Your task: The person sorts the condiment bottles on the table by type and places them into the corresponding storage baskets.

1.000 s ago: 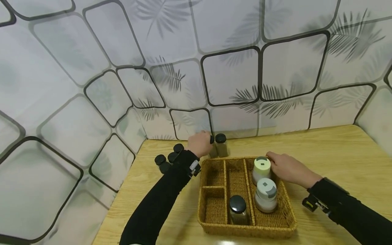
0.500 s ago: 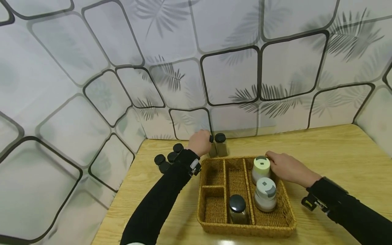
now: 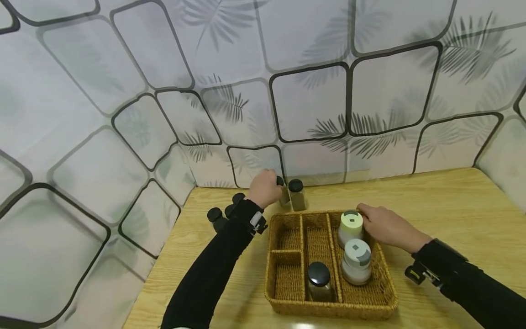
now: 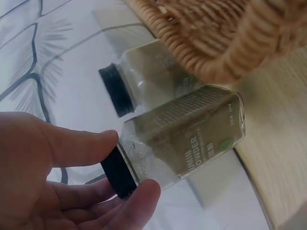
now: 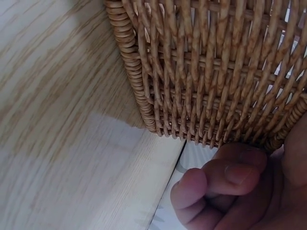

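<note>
My left hand (image 3: 265, 188) pinches the black lid of a clear spice jar (image 4: 187, 136) between thumb and fingers. Brown powder fills much of this jar; its label partly reads "OWDER". It is tilted in the head view. Close beside it stands a second black-lidded spice jar (image 3: 297, 195), also holding brown powder. My right hand (image 3: 388, 226) grips the back right corner of a divided wicker basket (image 3: 328, 308). In the right wrist view its fingers (image 5: 235, 175) curl against the outside of the woven wall (image 5: 206, 72).
Several black-lidded jars (image 3: 214, 214) stand left of the basket, partly behind my left sleeve. Inside the basket are a black-lidded jar (image 3: 319, 281), a yellow-green-lidded jar (image 3: 351, 224) and a white-lidded jar (image 3: 356, 262). A patterned wall covering (image 3: 312, 105) rises behind the wooden table (image 3: 444, 205).
My left hand has shifted slightly up and to the left with the spice jar, which now leans and stands further from its neighbour. The right hand and basket stay put.
</note>
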Tool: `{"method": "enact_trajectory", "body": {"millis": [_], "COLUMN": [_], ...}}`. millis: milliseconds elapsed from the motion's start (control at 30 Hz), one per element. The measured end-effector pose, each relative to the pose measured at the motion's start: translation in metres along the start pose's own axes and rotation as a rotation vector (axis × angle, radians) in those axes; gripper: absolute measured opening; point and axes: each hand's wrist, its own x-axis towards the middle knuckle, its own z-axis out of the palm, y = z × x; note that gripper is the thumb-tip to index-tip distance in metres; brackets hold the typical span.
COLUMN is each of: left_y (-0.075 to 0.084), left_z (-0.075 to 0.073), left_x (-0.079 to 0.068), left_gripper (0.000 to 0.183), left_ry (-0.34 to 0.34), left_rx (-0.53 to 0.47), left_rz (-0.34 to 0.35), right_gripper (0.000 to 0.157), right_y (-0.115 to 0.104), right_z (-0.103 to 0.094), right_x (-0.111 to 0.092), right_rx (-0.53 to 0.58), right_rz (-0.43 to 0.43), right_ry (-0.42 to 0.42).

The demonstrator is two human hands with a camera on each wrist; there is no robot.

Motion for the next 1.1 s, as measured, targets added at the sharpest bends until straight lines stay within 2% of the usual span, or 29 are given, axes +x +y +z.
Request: {"method": "enact_trajectory", "body": {"millis": [233,367,533,900,1100], "left_y": [-0.005,-0.004,0.002,0.016,0.025], "left_z": [-0.007,-0.015,-0.026,-0.041,-0.048], "left_x": [-0.005,-0.008,-0.015,-0.031,-0.038], "left_gripper": [0.007,0.015,0.029,0.027,0.03], "left_ry": [0.057,0.063,0.075,0.143,0.166], "left_rx": [-0.041,-0.036,-0.029,-0.026,-0.027], "left_rz": [0.007,-0.002,0.0,0.075,0.092], "right_gripper": [0.018,0.019,0.019,0.018,0.018], "right_y": [0.002,0.001,0.001,0.002,0.002], "right_z": [0.003,0.002,0.001,0.001,0.002], "right_x": [0.0,-0.001,0.0,0.0,0.0], "right_rx": [0.01,0.014,0.018,0.012,0.021], "right_rz": [0.007,0.007,0.007,-0.005,-0.005], "right_ry": [-0.005,-0.005,-0.006,0.008,0.007]}}
